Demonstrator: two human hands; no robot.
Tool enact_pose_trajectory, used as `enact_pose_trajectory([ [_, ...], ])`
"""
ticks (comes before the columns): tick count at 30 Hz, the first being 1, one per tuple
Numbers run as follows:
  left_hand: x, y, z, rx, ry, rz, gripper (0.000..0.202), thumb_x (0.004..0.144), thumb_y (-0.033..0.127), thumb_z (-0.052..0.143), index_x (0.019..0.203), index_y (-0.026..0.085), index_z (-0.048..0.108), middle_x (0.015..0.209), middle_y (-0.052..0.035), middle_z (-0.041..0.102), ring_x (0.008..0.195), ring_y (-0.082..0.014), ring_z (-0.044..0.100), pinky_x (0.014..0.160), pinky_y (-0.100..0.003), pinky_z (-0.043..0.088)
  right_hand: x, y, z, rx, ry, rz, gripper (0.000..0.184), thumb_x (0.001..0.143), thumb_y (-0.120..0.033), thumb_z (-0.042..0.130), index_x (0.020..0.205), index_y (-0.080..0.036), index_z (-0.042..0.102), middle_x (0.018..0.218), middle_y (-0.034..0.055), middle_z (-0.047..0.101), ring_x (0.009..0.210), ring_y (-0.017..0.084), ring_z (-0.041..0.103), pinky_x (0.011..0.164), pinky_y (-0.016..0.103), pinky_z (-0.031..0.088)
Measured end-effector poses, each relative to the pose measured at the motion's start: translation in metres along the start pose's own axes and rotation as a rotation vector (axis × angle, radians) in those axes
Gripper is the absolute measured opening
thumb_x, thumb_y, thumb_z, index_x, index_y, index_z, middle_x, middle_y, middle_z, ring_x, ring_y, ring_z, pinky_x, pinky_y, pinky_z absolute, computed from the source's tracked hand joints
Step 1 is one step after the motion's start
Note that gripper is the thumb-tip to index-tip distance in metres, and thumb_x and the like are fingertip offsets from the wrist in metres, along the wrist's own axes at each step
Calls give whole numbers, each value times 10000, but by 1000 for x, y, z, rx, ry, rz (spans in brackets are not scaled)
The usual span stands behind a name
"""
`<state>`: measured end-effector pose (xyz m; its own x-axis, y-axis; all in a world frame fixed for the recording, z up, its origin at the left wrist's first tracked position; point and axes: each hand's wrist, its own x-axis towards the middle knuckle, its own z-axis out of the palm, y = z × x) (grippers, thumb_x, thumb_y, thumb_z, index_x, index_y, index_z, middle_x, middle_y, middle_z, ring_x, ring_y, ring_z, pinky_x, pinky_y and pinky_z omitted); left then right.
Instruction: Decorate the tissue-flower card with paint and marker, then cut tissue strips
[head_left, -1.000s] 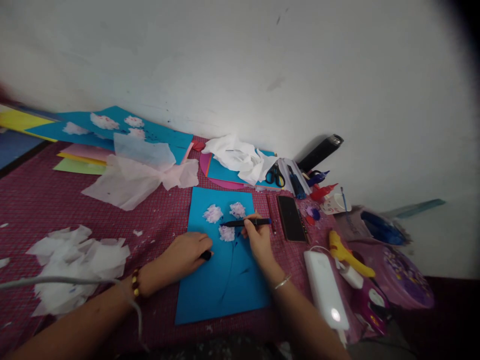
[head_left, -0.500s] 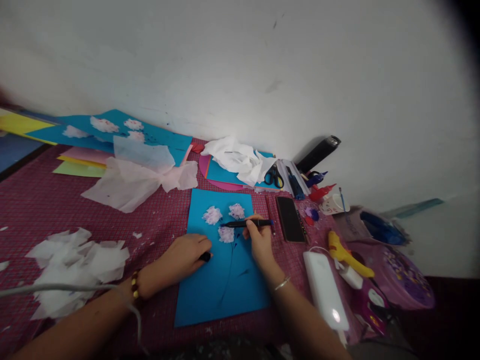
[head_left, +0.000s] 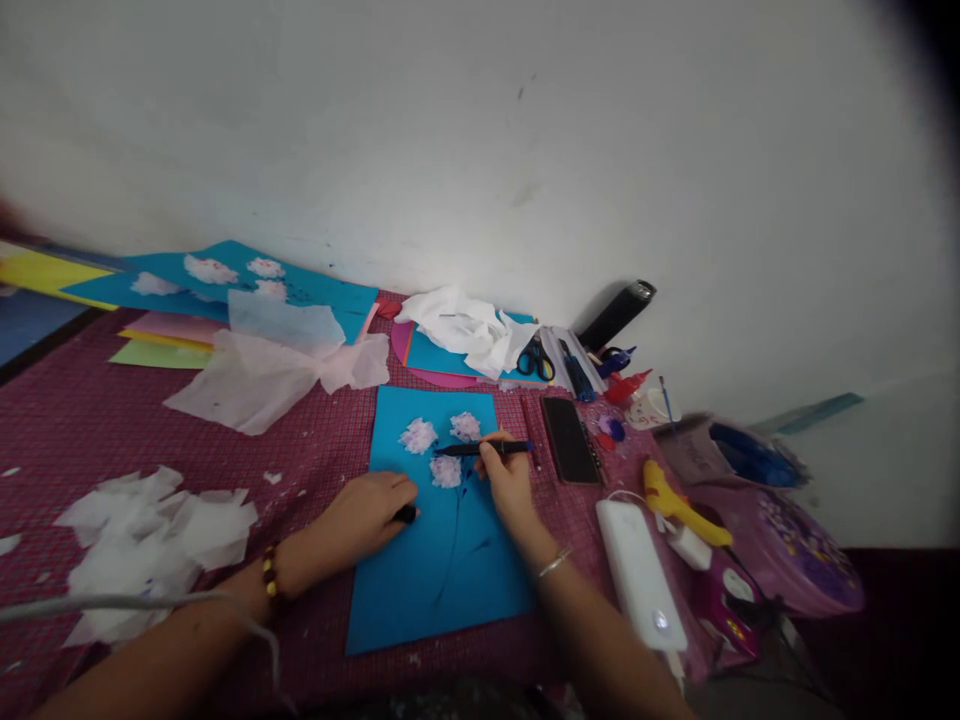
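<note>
A blue sheet of paper (head_left: 420, 590) lies before me, with pale tissue flowers (head_left: 418, 435) in a cluster and dark stem lines drawn below them. My right hand (head_left: 504, 474) is closed around a black marker (head_left: 480, 449), held nearly level. Its tip points left, at the paper between the flowers; whether it touches cannot be made out. Resting on the sheet's left edge, my left hand (head_left: 379, 508) has its fingers curled around a black marker cap (head_left: 406, 513).
White tissue scraps (head_left: 165, 540) lie at left, with thin tissue sheets (head_left: 262, 375) behind. Scissors (head_left: 535, 360), a phone (head_left: 571, 440), a white power bank (head_left: 641, 570), a yellow glue gun (head_left: 679, 508) and a paper cup (head_left: 652, 408) stand or lie to the right. A pale cable (head_left: 112, 602) crosses my left forearm.
The view has shifted slightly, so the objects at right appear further left. Both hands keep their grip, and the marker tip stays among the flowers.
</note>
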<state>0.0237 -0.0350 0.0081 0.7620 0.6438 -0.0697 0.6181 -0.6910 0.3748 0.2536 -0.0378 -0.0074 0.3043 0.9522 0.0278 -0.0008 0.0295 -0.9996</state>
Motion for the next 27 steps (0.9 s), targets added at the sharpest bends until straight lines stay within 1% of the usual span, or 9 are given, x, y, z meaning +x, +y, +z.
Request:
enact_pose_trajectory([
  [8, -1, -1, 2, -14, 2, -2, 130, 969, 211, 537, 855, 181, 590, 894, -40, 666, 814, -207, 614, 681, -307, 370, 1, 4, 1, -16, -27, 2, 216, 764, -416, 685, 830, -220, 620, 550, -46, 596, 474, 140, 535, 458, 253, 420],
  [16, 0, -3, 3, -11, 3, -5, 124, 967, 220, 528, 860, 189, 584, 898, -37, 664, 828, -213, 623, 678, -309, 375, 2, 7, 0, 6, -15, -7, 197, 783, -402, 666, 836, -220, 612, 549, -49, 587, 483, 143, 545, 463, 252, 423],
  [21, 0, -2, 2, -6, -2, -10, 140, 971, 220, 513, 855, 190, 584, 894, -39, 664, 829, -213, 626, 689, -311, 386, 3, 6, -1, 18, -12, -5, 213, 794, -422, 654, 841, -219, 605, 544, -51, 586, 469, 137, 536, 456, 249, 419],
  [27, -1, -1, 1, -6, -2, -11, 140, 970, 217, 505, 856, 191, 582, 907, -37, 670, 832, -206, 624, 689, -305, 392, 3, 4, -1, 8, -26, 0, 205, 791, -409, 661, 829, -216, 605, 539, -48, 595, 462, 132, 533, 449, 243, 417],
])
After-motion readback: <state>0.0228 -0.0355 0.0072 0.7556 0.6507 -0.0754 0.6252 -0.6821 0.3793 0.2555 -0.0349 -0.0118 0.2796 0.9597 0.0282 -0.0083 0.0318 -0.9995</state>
